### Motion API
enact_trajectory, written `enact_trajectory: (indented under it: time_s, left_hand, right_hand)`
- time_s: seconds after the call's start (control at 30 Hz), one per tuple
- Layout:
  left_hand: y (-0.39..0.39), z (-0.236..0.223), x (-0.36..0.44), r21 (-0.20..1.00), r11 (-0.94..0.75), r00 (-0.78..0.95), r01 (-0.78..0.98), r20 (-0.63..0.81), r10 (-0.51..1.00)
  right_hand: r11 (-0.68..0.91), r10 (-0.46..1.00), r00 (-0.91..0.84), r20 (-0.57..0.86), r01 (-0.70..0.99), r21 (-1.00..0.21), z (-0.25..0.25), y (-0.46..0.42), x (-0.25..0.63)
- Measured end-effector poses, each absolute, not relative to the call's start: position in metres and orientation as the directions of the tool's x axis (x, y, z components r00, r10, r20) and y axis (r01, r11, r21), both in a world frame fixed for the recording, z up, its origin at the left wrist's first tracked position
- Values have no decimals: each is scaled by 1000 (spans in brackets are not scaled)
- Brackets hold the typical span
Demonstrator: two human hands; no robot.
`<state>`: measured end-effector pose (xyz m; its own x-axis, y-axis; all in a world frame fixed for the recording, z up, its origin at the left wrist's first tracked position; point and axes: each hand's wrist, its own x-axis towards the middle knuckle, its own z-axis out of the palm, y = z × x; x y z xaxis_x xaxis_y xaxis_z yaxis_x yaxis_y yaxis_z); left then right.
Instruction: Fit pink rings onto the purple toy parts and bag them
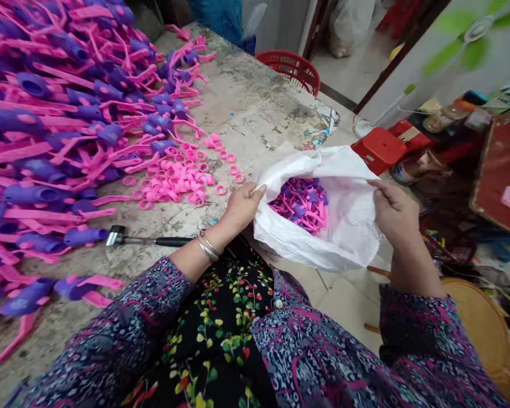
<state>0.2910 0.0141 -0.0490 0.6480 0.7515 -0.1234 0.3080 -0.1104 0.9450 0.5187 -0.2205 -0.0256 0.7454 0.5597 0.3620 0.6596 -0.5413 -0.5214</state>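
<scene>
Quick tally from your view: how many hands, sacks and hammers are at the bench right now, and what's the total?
Hands (left hand, right hand): 2
Sacks (white plastic sack): 1
Hammers (hammer): 1
Total: 4

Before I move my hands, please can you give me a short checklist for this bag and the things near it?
1. Left hand pinches the rim of the white bag: ok.
2. Right hand pinches the opposite rim: ok.
3. Bag mouth open, purple and pink plastic parts showing inside: ok.
4. Small hammer on the table, apart from the left hand: ok.
5. Pink rings lying on the table, apart from the bag: ok.
6. Bag bottom intact: cannot tell, hidden.
</scene>
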Motion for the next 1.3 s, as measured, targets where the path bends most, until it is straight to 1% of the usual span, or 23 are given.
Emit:
enact_trajectory:
  time_s: [0.1,0.2,0.37,0.43,0.5,0.57,0.7,0.83,0.9,0.97,1.07,1.13,1.17,1.2,1.23,1.27,1.3]
  left_hand:
    - [13,-50,283,937,-115,659,329,-140,739]
    - [12,-45,276,910,-143,675,389,-175,717]
    - [10,-25,264,772,-319,704,550,-223,674]
    - [9,-19,260,733,-344,693,586,-234,682]
    - [8,-16,256,722,-334,678,606,-249,692]
    - [8,-16,253,718,-314,664,621,-269,698]
    - [9,-21,251,721,-267,651,639,-321,688]
    - [9,-23,249,746,-252,664,617,-320,676]
    - [9,-19,244,756,-273,681,595,-293,672]
    - [9,-12,234,768,-301,707,566,-263,657]
    - [8,-1,209,787,-316,739,530,-246,627]
    - [6,5,186,803,-291,747,520,-263,611]
    - [4,7,173,814,-268,749,516,-277,601]
    - [2,8,159,828,-237,752,508,-293,591]
    - [0,8,145,845,-199,754,497,-306,581]
    - [-3,7,131,861,-160,760,483,-321,565]
    - [-5,6,117,874,-121,762,471,-334,554]
  right_hand:
    - [-518,596,725,345,675,-525,-24,-218,517]
    - [-578,567,769,297,628,-522,-21,-217,514]
    - [-733,497,858,128,494,-468,-8,-213,505]
    - [-772,480,872,94,470,-428,-2,-211,501]
    - [-802,473,876,98,474,-362,3,-209,497]
    - [-817,479,867,135,497,-294,8,-207,494]
    - [-783,561,801,210,595,-179,18,-201,490]
    - [-706,680,699,224,706,-58,40,-183,485]
    - [-630,750,621,228,775,-38,56,-174,478]
    - [-488,837,493,239,869,-82,72,-168,468]
    - [-178,957,220,191,961,-213,83,-170,447]
    - [18,993,7,116,975,-220,81,-177,429]
    - [80,993,-61,98,975,-209,79,-182,419]
    - [113,990,-93,101,972,-205,76,-186,408]
    - [119,985,-90,150,972,-203,73,-189,397]
    - [99,979,-58,194,972,-213,70,-191,384]
    - [56,969,8,247,966,-252,68,-190,371]
